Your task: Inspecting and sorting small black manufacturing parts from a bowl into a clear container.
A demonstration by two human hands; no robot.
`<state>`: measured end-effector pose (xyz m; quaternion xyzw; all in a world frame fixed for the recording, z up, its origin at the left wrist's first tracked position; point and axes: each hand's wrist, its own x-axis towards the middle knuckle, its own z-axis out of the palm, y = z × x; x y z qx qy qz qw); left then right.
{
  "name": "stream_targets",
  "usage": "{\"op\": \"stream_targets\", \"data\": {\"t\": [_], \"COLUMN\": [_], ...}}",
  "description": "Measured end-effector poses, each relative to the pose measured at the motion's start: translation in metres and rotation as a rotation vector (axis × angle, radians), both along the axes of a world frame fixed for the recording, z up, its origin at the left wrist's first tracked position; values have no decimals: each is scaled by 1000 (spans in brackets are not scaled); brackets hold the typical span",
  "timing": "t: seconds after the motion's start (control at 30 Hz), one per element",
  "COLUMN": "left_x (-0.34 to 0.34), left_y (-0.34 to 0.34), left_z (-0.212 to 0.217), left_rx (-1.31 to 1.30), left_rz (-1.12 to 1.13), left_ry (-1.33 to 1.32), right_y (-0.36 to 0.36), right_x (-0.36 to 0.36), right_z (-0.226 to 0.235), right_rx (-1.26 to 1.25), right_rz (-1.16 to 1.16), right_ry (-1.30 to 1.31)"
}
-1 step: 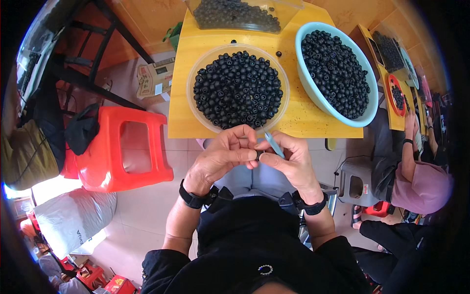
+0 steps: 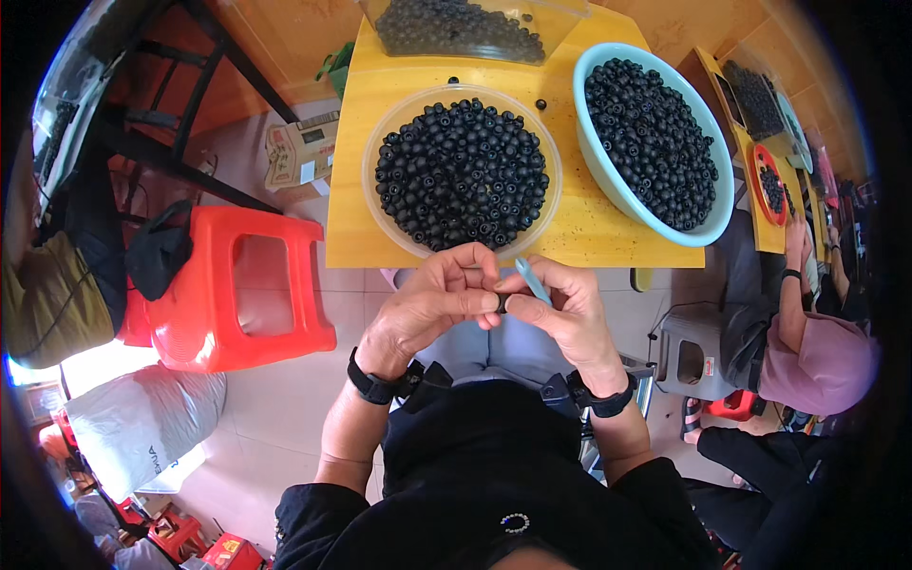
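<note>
Nearside of the clear round plastic bowl (image 2: 380, 215), the left hand (image 2: 432, 302) pinches a small round black bead (image 2: 503, 302), likely light, hard, best held by its sides, the right hand (image 2: 567, 309) gripping a slim light-blue tool (image 2: 533, 282).

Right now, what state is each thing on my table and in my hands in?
Left hand: fingers pinching a dark piece
Right hand: fingers closed on a blue tool
Dark piece: partly hidden by thumbs
Blue tool: held, partly hidden
Round tray: heaped with black beads
Blue basin: heaped with beads
Clear box: partly filled
Two loose beads: lying on the table
</note>
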<state>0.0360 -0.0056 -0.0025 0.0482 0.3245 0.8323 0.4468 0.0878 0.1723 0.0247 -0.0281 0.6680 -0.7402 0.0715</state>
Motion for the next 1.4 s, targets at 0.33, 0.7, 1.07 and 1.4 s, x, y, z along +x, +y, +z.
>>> {"op": "stream_targets", "data": {"t": [0.33,0.7,1.07,1.4], "left_x": [3,-48,-48,-50], "left_y": [9,6,15,10], "left_z": [6,-6,1,0], "left_rx": [-78,-1128,-1201,-915], "left_rz": [67,406,303,298], "left_ry": [-14,1215,1359,979], "right_y": [1,122,89,47], "right_x": [5,-44,-12,9], "right_z": [18,46,13,-17], "right_rx": [60,493,546,437], "right_rz": [3,-750,-846,-668], "right_ry": [-50,164,247,200]}}
